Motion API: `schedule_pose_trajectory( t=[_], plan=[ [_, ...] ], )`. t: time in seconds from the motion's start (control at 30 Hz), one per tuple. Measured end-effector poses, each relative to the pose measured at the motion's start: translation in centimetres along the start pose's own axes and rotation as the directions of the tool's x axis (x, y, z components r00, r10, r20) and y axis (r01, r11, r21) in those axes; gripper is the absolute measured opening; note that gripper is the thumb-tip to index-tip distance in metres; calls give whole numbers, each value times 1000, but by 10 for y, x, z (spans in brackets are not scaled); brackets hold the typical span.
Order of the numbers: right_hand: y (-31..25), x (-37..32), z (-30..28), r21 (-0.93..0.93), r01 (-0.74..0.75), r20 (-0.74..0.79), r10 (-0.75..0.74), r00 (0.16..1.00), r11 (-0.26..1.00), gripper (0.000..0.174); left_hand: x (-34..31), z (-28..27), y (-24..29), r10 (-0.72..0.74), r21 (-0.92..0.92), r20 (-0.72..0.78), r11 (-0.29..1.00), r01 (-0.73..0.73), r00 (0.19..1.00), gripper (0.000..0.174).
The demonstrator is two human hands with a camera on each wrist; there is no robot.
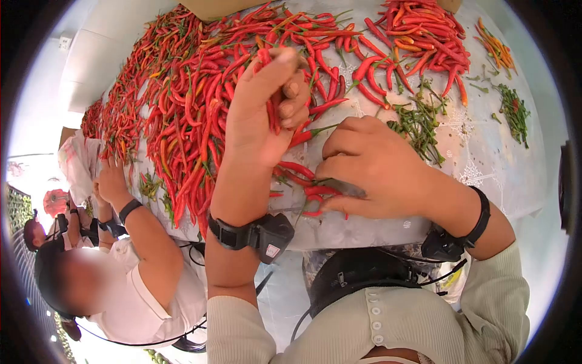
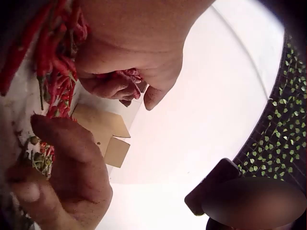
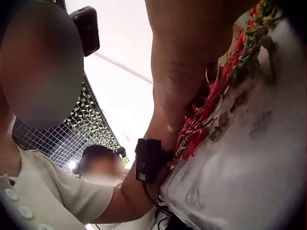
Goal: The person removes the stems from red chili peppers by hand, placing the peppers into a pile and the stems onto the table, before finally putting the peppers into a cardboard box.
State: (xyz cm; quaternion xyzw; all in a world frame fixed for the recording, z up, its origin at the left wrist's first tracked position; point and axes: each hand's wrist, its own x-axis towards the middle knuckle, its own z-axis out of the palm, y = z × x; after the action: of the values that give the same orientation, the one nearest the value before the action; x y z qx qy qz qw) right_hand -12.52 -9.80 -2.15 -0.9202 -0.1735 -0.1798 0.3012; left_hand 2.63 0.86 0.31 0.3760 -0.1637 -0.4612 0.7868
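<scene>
In the head view my left hand is raised over the pepper pile, its fingers curled round several red chili peppers. The left wrist view shows the peppers in the palm behind its fingers. My right hand hovers low over the near table edge, fingers bent. Loose red chilies lie right under its fingertips. In the left wrist view the right hand's thumb and forefinger stand apart. A dark grey shape shows between them in the head view; I cannot tell whether it is something held.
A big heap of red chilies spreads over the left of the table. Another pile lies at the back right. Green stems lie beside the right hand, and more farther right. A person works at the left.
</scene>
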Motion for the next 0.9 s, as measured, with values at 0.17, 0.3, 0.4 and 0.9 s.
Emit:
schedule_pose_trajectory(
  t=[0.17, 0.3, 0.4, 0.9],
  plan=[
    [-1, -1, 11, -90, -61, 59, 66, 996, 994, 29, -1, 2, -3, 49, 90, -5, 995, -48, 999, 10],
    [2, 0, 6, -116, -89, 56, 96, 994, 989, 28, -2, 3, -5, 42, 131, -19, 991, -39, 999, 10],
    [8, -2, 4, -170, -132, 14, 137, 990, 976, 25, 0, 3, -6, 48, 142, -29, 989, -43, 998, 10],
    [21, -4, -11, 204, -276, -331, 332, 883, 939, 15, 0, 8, -10, 83, 284, -53, 957, -64, 995, 6]
  ],
)
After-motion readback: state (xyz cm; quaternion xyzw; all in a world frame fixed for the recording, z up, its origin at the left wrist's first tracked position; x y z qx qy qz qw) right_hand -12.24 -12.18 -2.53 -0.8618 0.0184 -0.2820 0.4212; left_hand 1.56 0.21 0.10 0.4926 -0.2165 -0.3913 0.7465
